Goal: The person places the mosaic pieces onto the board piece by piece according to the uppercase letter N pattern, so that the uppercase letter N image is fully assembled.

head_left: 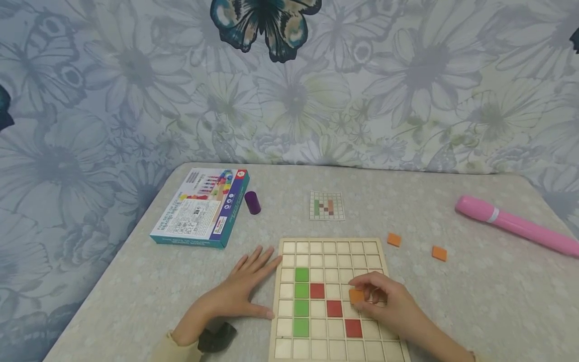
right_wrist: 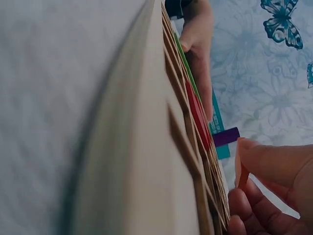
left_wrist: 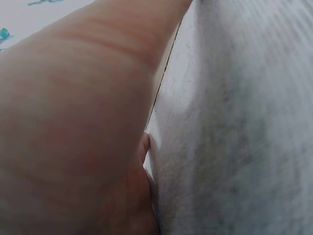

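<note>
A wooden grid board (head_left: 323,247) lies flat on the table, holding a column of several green square tiles (head_left: 301,290) and a diagonal of three red tiles (head_left: 334,308). Thumb and fingers of my right hand (head_left: 389,299) pinch an orange square tile (head_left: 356,296) over the board, right of the red ones. In the right wrist view this orange tile (right_wrist: 241,169) stands on edge between the fingertips. My left hand (head_left: 244,287) rests beside the board with fingers spread, its thumb and a fingertip at the left edge. The left wrist view is mostly filled by the forearm.
Two loose orange tiles, a nearer one (head_left: 439,253) and a farther one (head_left: 394,240), lie right of the board. A small pattern card (head_left: 327,205) is behind it. Around them are a box (head_left: 199,208), a purple cap (head_left: 253,202) and a large pink marker-shaped case (head_left: 520,226).
</note>
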`<move>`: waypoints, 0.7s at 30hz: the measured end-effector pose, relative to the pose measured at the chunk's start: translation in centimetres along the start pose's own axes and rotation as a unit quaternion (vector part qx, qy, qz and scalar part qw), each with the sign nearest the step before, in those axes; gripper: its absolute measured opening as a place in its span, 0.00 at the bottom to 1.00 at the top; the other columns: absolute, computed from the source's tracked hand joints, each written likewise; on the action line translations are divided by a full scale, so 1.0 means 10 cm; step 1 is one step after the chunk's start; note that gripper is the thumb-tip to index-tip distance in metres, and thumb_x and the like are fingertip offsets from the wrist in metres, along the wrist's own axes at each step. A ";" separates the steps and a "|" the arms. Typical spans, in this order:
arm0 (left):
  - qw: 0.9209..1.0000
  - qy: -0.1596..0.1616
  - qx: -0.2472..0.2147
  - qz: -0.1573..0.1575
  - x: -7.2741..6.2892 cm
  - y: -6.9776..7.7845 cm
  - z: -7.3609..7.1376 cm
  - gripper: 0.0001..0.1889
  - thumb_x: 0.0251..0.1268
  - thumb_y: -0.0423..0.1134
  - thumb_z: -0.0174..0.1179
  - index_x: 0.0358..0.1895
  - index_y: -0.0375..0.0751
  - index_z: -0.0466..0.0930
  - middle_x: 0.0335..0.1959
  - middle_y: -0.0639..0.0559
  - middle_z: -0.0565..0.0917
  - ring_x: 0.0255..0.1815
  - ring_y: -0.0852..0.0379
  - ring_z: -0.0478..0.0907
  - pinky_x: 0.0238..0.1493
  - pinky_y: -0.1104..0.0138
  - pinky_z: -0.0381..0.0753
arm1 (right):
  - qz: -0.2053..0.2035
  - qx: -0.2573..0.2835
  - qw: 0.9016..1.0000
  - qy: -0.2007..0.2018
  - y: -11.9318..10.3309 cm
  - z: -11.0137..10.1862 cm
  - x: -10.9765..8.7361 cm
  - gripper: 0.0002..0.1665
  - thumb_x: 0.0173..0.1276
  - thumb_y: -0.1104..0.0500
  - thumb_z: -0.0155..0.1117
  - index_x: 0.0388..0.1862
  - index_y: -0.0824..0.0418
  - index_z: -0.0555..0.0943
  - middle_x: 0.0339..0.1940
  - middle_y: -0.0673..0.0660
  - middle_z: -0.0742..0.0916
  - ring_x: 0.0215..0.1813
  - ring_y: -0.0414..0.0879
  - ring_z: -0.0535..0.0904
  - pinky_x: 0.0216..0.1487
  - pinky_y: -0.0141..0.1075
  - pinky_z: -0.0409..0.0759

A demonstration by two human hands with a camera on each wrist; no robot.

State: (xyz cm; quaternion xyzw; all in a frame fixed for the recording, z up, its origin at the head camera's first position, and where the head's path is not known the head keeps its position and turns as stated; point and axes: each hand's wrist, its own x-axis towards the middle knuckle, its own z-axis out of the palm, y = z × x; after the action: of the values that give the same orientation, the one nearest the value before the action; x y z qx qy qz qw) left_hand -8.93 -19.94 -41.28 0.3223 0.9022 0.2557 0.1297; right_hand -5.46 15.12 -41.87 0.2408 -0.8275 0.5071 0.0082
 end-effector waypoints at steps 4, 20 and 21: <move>1.000 0.000 0.004 0.001 0.00 0.00 0.01 0.56 0.45 0.67 0.64 0.75 0.47 0.46 0.75 0.44 0.43 0.73 0.43 0.32 0.65 0.45 0.33 | -0.027 -0.002 1.000 -0.017 0.03 0.05 -0.03 0.20 0.54 0.60 0.73 0.47 0.53 0.80 0.36 0.43 0.81 0.34 0.40 0.75 0.34 0.30 0.75; 1.000 0.001 0.010 0.000 0.01 -0.03 0.00 0.57 0.45 0.69 0.63 0.75 0.48 0.45 0.75 0.46 0.42 0.73 0.45 0.31 0.66 0.46 0.32 | -0.040 -0.023 0.998 -0.035 -0.01 0.09 -0.04 0.20 0.54 0.63 0.73 0.46 0.51 0.80 0.38 0.42 0.82 0.37 0.38 0.77 0.40 0.30 0.76; 1.000 0.001 0.010 0.001 0.01 -0.03 0.01 0.57 0.45 0.69 0.63 0.75 0.48 0.45 0.75 0.46 0.42 0.73 0.45 0.31 0.66 0.46 0.32 | -0.037 -0.020 0.999 -0.032 -0.01 0.09 -0.04 0.20 0.54 0.63 0.73 0.46 0.51 0.80 0.38 0.42 0.82 0.36 0.37 0.77 0.40 0.30 0.76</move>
State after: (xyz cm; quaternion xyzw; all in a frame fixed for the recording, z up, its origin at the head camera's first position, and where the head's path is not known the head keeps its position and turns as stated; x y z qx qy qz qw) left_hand -9.15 -20.00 -41.52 0.3241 0.9046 0.2467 0.1253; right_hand -4.82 14.48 -42.33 0.2874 -0.8277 0.4820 0.0051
